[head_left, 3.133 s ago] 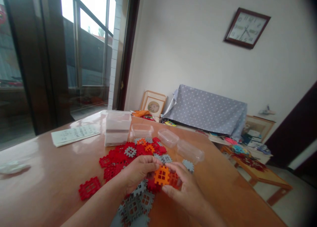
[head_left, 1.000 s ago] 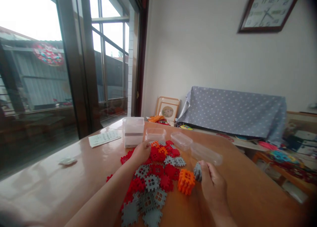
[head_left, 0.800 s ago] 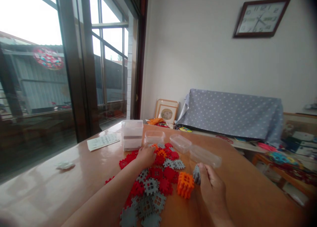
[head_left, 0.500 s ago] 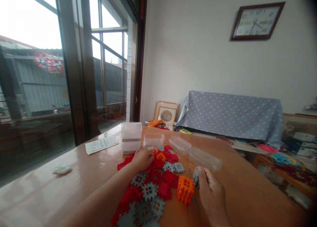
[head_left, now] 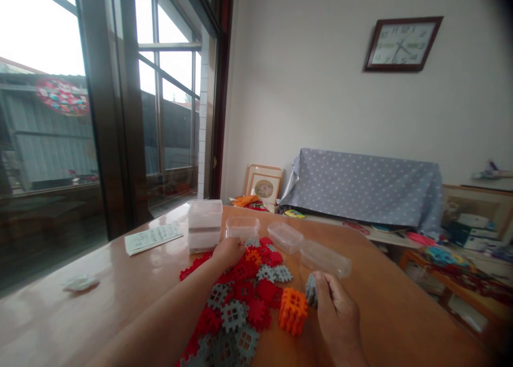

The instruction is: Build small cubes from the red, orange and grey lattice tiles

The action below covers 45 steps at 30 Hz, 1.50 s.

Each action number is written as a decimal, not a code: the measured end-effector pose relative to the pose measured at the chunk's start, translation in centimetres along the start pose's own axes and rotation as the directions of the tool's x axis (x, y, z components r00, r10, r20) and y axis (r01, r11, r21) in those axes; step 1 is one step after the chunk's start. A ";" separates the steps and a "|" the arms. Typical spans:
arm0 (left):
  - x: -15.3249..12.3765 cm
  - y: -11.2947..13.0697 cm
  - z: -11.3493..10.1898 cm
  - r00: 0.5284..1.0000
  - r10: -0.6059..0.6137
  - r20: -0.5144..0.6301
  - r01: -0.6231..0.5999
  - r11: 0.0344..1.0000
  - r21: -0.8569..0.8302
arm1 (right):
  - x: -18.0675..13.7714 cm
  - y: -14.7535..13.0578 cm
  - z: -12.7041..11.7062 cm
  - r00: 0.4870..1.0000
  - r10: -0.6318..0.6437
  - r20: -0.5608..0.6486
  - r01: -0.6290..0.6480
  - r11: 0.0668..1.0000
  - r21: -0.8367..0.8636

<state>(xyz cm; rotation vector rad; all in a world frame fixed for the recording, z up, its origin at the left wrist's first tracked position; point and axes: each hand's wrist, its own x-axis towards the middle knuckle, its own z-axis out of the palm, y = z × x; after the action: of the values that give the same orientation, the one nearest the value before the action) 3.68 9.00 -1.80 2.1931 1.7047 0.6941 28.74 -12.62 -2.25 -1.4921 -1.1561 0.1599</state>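
My right hand (head_left: 339, 308) grips grey interlocking tiles (head_left: 311, 290) between thumb and fingers, above the table; how many is hidden. Just left of it stands an orange stack of notched tiles (head_left: 294, 311). My left hand (head_left: 229, 253) reaches to the far end of a loose heap of red tiles (head_left: 258, 313) and grey tiles (head_left: 233, 315). Its fingers are curled down, and whatever they hold is hidden. Beside those fingers lies a flat orange tile (head_left: 253, 256).
A lidded stack of clear boxes (head_left: 204, 225) stands behind the left hand. Several clear trays, one tray (head_left: 285, 236) among them, sit at the back. A paper sheet (head_left: 153, 237) and a small crumpled wrapper (head_left: 80, 283) lie on the left of the table (head_left: 385, 313).
The view has turned slightly to the right, so everything sits further left. My left hand's fingers look more tightly curled over the heap. My right hand still grips the grey tiles.
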 end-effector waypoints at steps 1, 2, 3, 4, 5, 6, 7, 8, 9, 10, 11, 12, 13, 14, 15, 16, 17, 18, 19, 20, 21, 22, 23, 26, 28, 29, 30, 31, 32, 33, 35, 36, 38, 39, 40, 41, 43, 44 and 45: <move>-0.1 0.0 0.0 1.000 0.000 -0.005 0.000 1.000 -0.029 | 0.0 -0.1 0.0 1.000 -0.003 0.004 0.003 1.000 0.003; -0.2 -0.1 -0.1 1.000 -0.002 -0.015 0.001 0.998 -0.060 | 0.0 -0.2 0.0 1.000 -0.006 0.010 0.006 1.000 0.006; -0.3 -0.2 -0.2 1.000 -0.006 -0.030 0.003 0.995 -0.095 | 0.0 -0.3 0.0 1.000 -0.009 0.014 0.009 1.000 0.010; -0.4 -0.3 -0.3 0.999 -0.014 -0.047 0.008 0.991 -0.133 | 0.0 -0.4 0.0 1.000 -0.012 0.016 0.012 1.000 0.015; -0.5 -0.4 -0.5 0.998 -0.027 -0.063 0.016 0.985 -0.174 | 0.0 -0.5 0.0 1.000 -0.015 0.017 0.015 1.000 0.021; -0.5 -0.5 -0.7 0.996 -0.042 -0.078 0.024 0.976 -0.219 | 0.0 -0.6 0.0 1.000 -0.019 0.016 0.018 0.999 0.027; -0.6 -0.5 -0.8 0.994 -0.058 -0.089 0.032 0.963 -0.266 | 0.0 -0.8 0.0 1.000 -0.021 0.015 0.020 0.999 0.034; -0.7 -0.4 -1.0 0.993 -0.073 -0.097 0.039 0.948 -0.317 | 0.0 -0.9 0.0 1.000 -0.020 0.015 0.020 0.999 0.042; -0.9 -0.3 -1.1 0.991 -0.084 -0.102 0.041 0.928 -0.369 | 0.0 -1.0 0.0 1.000 -0.019 0.015 0.018 0.999 0.049; -1.1 -0.1 -1.3 0.990 -0.091 -0.105 0.039 0.906 -0.422 | 0.0 -1.1 -0.1 1.000 -0.015 0.016 0.015 0.998 0.056; -1.3 0.1 -1.4 0.990 -0.093 -0.107 0.031 0.880 -0.473 | 0.0 -1.2 -0.1 1.000 -0.012 0.016 0.011 0.998 0.062; -1.6 0.3 -1.6 0.990 -0.091 -0.108 0.021 0.853 -0.522 | 0.1 -1.3 -0.1 1.000 -0.010 0.013 0.010 0.998 0.067; -2.0 0.6 -1.7 0.990 -0.086 -0.108 0.009 0.823 -0.568 | 0.1 -1.3 -0.1 1.000 -0.009 0.010 0.008 0.997 0.072; -2.4 0.8 -1.9 0.991 -0.079 -0.107 -0.003 0.792 -0.611 | 0.1 -1.4 -0.1 1.000 -0.008 0.009 0.007 0.997 0.075; -2.8 1.1 -2.0 0.992 -0.071 -0.105 -0.015 0.759 -0.651 | 0.1 -1.4 -0.1 1.000 -0.007 0.010 0.006 0.997 0.078; -3.3 1.4 -2.2 0.993 -0.061 -0.103 -0.027 0.726 -0.687 | 0.1 -1.4 -0.1 1.000 -0.005 0.014 0.004 0.997 0.082; -3.8 1.7 -2.3 0.994 -0.050 -0.100 -0.037 0.693 -0.720 | 0.1 -1.4 -0.1 1.000 -0.002 0.025 0.000 0.996 0.085; -4.3 2.0 -2.5 0.995 -0.038 -0.095 -0.046 0.664 -0.747 | 0.1 -1.3 0.0 0.999 0.002 0.037 -0.005 0.996 0.088; -4.8 2.4 -2.6 0.996 -0.022 -0.087 -0.053 0.639 -0.767 | 0.1 -1.3 0.0 0.999 0.004 0.052 -0.008 0.996 0.089; -5.3 2.8 -2.8 0.997 -0.004 -0.075 -0.056 0.615 -0.786 | 0.1 -1.3 0.1 0.998 0.003 0.064 -0.009 0.996 0.091; -5.8 3.2 -3.0 0.998 0.016 -0.058 -0.056 0.592 -0.804 | 0.1 -1.3 0.1 0.997 0.001 0.075 -0.008 0.996 0.093; -6.3 3.7 -3.1 0.998 0.044 -0.034 -0.053 0.565 -0.824 | 0.1 -1.4 0.2 0.996 -0.001 0.086 -0.008 0.995 0.095; -6.8 4.3 -3.3 0.997 0.073 0.005 -0.034 0.511 -0.859 | 0.1 -1.5 0.2 0.995 -0.001 0.098 -0.008 0.996 0.094; -8.3 6.1 -3.5 0.990 0.112 0.080 0.027 0.410 -0.911 | 0.1 -1.9 0.1 0.991 -0.004 0.131 -0.008 0.996 0.087; -9.1 7.2 -3.5 0.983 0.143 0.116 0.056 0.367 -0.929 | 0.0 -2.2 -0.1 0.990 -0.019 0.143 0.005 0.995 0.099; -9.5 7.7 -3.5 0.978 0.161 0.136 0.073 0.347 -0.935 | 0.0 -2.3 -0.2 0.989 -0.027 0.144 0.011 0.993 0.114; -9.9 8.1 -3.5 0.972 0.175 0.154 0.091 0.326 -0.941 | 0.0 -2.4 -0.2 0.989 -0.032 0.147 0.013 0.991 0.131; -10.2 8.5 -3.4 0.968 0.183 0.170 0.108 0.308 -0.945 | -0.1 -2.4 -0.2 0.988 -0.034 0.149 0.012 0.989 0.147; -10.5 8.9 -3.3 0.965 0.186 0.183 0.123 0.293 -0.948 | -0.1 -2.5 -0.3 0.987 -0.035 0.156 0.010 0.987 0.162; -10.8 9.3 -3.2 0.964 0.184 0.191 0.135 0.278 -0.951 | -0.1 -2.5 -0.2 0.985 -0.035 0.167 0.005 0.984 0.176; -11.5 10.2 -3.0 0.962 0.185 0.201 0.153 0.246 -0.957 | -0.3 -2.6 -0.1 0.977 -0.030 0.210 -0.014 0.978 0.207; -11.8 10.7 -2.8 0.959 0.193 0.206 0.161 0.228 -0.960 | -0.3 -2.7 0.0 0.971 -0.027 0.239 -0.029 0.973 0.227; -12.5 11.6 -2.4 0.951 0.217 0.219 0.178 0.191 -0.965 | -0.4 -2.9 0.1 0.954 -0.026 0.299 -0.063 0.957 0.284; -12.9 12.1 -2.1 0.946 0.232 0.227 0.189 0.175 -0.966 | -0.5 -3.0 0.2 0.946 -0.030 0.321 -0.078 0.945 0.319; -13.3 12.4 -1.8 0.940 0.247 0.233 0.198 0.161 -0.967 | -0.5 -3.2 0.2 0.939 -0.034 0.342 -0.096 0.930 0.355; -13.6 12.8 -1.5 0.935 0.263 0.237 0.202 0.151 -0.968 | -0.4 -3.4 0.1 0.933 -0.035 0.358 -0.116 0.913 0.391; -14.2 13.1 -0.9 0.929 0.292 0.228 0.191 0.150 -0.970 | -0.4 -3.6 -0.2 0.928 -0.011 0.373 -0.174 0.872 0.457; -14.4 13.2 -0.8 0.928 0.302 0.217 0.175 0.160 -0.971 | -0.3 -3.8 -0.3 0.926 0.014 0.377 -0.209 0.851 0.482; -14.5 13.2 -0.6 0.930 0.306 0.204 0.155 0.177 -0.972 | -0.3 -3.9 -0.5 0.924 0.042 0.379 -0.243 0.830 0.501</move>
<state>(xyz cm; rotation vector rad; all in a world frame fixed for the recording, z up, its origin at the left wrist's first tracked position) 11.52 -8.50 2.35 1.2335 0.4999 0.9558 26.80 -13.87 0.96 -1.0560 -1.1484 0.8289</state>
